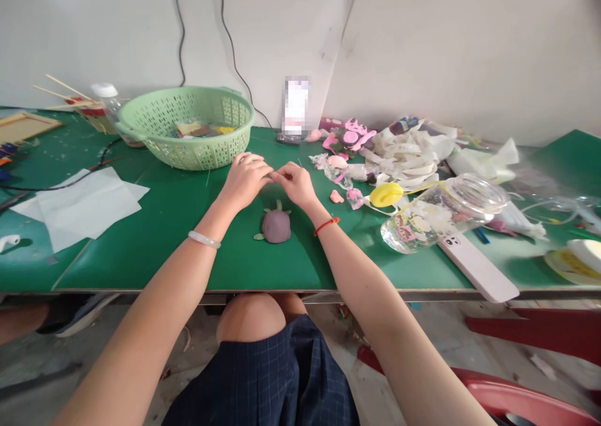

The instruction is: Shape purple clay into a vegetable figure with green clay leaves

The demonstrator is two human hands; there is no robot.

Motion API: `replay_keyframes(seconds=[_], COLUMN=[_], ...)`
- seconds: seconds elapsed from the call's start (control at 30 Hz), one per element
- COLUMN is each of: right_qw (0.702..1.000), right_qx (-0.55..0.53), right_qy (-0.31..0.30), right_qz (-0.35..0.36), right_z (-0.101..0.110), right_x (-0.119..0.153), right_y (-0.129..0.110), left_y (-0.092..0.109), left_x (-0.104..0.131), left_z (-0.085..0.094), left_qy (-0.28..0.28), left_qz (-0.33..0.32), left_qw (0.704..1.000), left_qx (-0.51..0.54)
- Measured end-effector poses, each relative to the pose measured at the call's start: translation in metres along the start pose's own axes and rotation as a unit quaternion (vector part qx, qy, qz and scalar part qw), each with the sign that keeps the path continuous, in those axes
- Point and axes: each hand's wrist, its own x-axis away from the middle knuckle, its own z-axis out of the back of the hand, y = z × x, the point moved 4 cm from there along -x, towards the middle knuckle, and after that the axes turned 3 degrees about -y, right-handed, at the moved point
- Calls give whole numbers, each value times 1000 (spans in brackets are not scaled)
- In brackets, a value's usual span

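Note:
Over the green table (pixel 235 266), my left hand (pixel 247 178) and my right hand (pixel 295 180) meet at the fingertips. Both are closed in a pinch where they touch. Whatever lies between the fingers is too small or too hidden to make out. Just below them on the table rests a small turtle-like clay figure (pixel 276 227), with a rounded purple-grey body and pale green bits at its top and left side. To the right of my right hand lie a small pink clay piece (pixel 337 197) and a pink lump in clear wrap (pixel 355 198).
A green plastic basket (pixel 197 153) stands at the back left, near white paper sheets (pixel 94 207). On the right are a clear jar (pixel 422 222) lying tilted, a pale phone (pixel 479 268) at the table's edge and a heap of white strips (pixel 408 150). A lit phone (pixel 296 103) leans against the wall.

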Motion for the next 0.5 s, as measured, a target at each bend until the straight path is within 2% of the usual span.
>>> replay_keyframes(seconds=[0.23,0.5], right_qw=[975,961], right_qx=[-200,-243], right_qy=[30,63], right_qz=[-92,-119], right_z=[-1,-2], right_x=[6,6], right_y=[-3,-4], left_y=[1,1], left_x=[-4,-6], left_z=[-1,-2], left_qy=[9,22], left_qz=[28,22], left_qw=[1000,1000], left_qx=[-9,-6])
